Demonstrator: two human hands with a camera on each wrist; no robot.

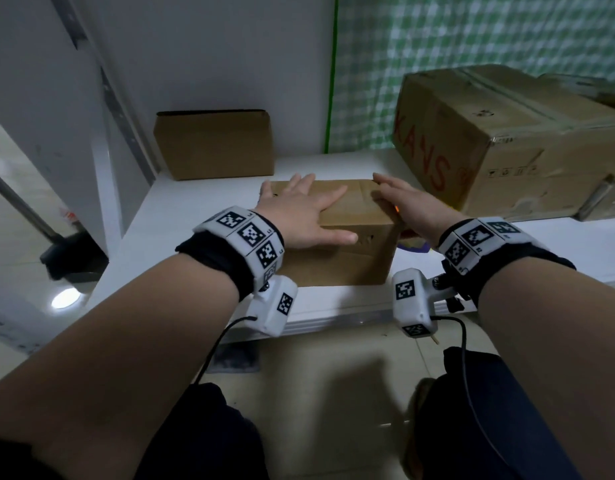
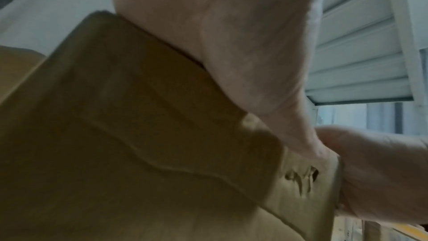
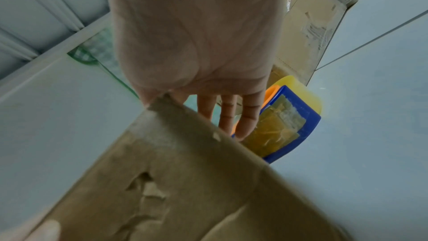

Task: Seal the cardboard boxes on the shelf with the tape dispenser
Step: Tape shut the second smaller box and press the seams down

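Head view shows a person standing at a white shelf (image 1: 202,202) with both arms stretched forward. A small box (image 1: 337,237) sits near the front edge of the shelf. The left hand (image 1: 299,216) lies flat on top of this box, fingers straight and spread, and the thumb comes over the front face. The right hand (image 1: 408,206) is at the right top edge of the same box, fingers straight and pointing away from the person; it grasps nothing. In the right wrist view these fingers (image 3: 250,114) reach down beside the box, just in front of the tape dispenser (image 3: 287,122), a blue and yellow thing with an orange part, which lies on the shelf close to the right side of the box. I cannot tell if the fingers touch it. In the left wrist view the front face of the box has a small tear (image 2: 301,177), and the flaps on top are closed. A second box (image 1: 214,143), smaller and open at the top, stands at the back against the wall. A big box (image 1: 500,140) with red letters lies at the right, tilted, and behind it hangs a green checked curtain (image 1: 472,46).
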